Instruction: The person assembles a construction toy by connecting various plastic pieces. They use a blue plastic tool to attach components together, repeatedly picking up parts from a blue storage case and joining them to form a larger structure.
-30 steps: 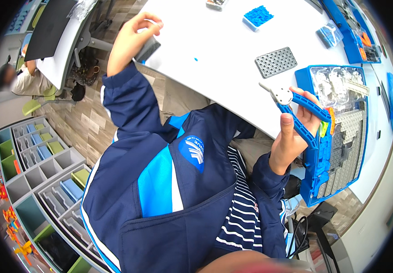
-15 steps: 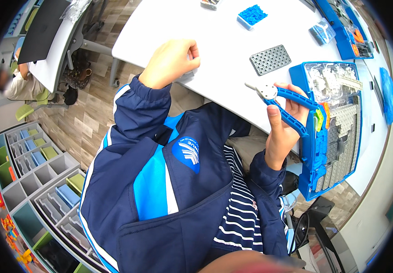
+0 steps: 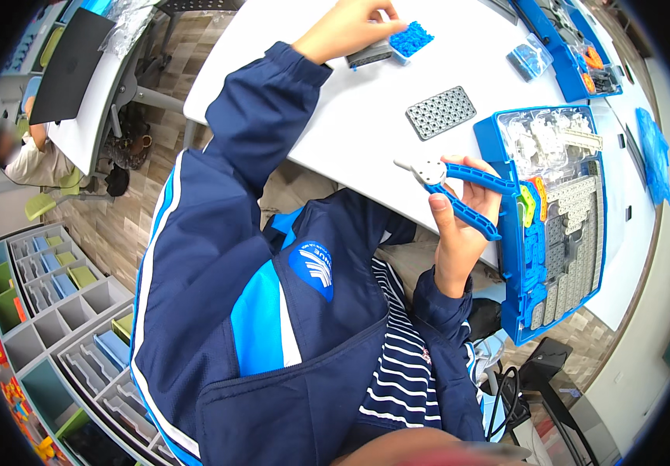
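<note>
My left hand (image 3: pixel 350 29) is stretched across the table, its fingers bent together at the edge of a small clear box of blue pins (image 3: pixel 411 37). A dark grey piece (image 3: pixel 371 55) shows under the palm, apparently held there; its full shape is hidden. Near the front edge, my right hand (image 3: pixel 471 213) grips blue-handled pliers (image 3: pixel 471 200) with a pale grey head, the handles spread apart. Between the hands, a dark grey perforated plate (image 3: pixel 441 113) lies flat on the white table (image 3: pixel 335 128).
Right of the pliers stands an open blue case (image 3: pixel 512 287) filled with grey, white and coloured building parts. Another blue case (image 3: pixel 564 58) and a small clear box (image 3: pixel 530 58) are farther back. Drawer shelving (image 3: pixel 63 322) and a seated person (image 3: pixel 28 155) are at left.
My left hand has moved forward and right, from the table's front edge to the box of blue pins, the grey piece travelling with it. My right hand keeps its grip on the pliers.
</note>
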Motion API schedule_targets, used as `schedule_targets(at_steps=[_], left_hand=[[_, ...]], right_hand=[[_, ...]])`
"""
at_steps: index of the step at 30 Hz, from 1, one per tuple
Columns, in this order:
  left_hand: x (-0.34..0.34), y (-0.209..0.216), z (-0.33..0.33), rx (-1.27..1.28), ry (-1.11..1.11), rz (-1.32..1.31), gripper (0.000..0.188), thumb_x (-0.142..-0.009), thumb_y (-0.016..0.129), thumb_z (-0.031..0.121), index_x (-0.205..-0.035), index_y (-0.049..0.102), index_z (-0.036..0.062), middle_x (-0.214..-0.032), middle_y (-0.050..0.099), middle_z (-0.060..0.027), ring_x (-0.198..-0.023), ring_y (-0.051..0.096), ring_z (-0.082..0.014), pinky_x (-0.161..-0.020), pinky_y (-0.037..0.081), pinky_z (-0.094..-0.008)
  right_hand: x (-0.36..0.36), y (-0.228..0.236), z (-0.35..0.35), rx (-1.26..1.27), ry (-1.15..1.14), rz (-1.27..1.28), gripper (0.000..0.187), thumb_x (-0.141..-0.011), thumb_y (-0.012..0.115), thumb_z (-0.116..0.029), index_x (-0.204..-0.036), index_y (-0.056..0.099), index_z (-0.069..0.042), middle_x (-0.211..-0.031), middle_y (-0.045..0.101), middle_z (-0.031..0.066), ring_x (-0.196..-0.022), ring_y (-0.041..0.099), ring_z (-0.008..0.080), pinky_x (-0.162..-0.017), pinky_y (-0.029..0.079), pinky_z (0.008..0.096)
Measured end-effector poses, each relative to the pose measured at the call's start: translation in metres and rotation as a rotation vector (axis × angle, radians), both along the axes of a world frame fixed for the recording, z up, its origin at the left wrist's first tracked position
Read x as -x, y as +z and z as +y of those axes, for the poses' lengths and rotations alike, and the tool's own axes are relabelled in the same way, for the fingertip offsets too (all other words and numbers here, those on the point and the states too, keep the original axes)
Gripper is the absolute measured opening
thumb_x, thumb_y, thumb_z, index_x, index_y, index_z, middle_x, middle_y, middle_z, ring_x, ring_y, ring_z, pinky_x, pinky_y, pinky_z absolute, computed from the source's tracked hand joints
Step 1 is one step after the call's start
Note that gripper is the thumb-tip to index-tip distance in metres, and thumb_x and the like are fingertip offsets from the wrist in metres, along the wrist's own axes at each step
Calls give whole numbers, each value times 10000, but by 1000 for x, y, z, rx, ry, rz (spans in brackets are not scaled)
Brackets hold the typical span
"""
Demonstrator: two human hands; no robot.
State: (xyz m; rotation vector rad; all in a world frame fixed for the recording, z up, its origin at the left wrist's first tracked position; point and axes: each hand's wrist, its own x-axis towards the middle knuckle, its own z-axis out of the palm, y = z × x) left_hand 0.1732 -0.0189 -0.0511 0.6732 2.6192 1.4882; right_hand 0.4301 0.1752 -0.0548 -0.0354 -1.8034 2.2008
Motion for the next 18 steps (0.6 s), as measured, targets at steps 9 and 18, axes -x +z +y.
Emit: schedule_targets(at_steps=[9,18], left_hand=[[-102,-16,-7,-947,-66,-738,350,-1079,496,372,-1069,621,45,-911,597,-51,-774,567,-110,-633,500,-250],[-116,-17,6,-798,40,-597,350,-1067,531,374,-967,664,66,-878,654,-32,-735,606,-91,-624,504,-242]], right_hand=[[24,2,-22,-133,-40,314,940,-657,984,-187,-1371,405,9,-1287,559,181,-1190,621,301,-947,607,437],[32,8,-36,-198,-6,313,819,-679,966,-134,-1317,482,40,-1252,608,192,-1146,649,265,-931,604,382]])
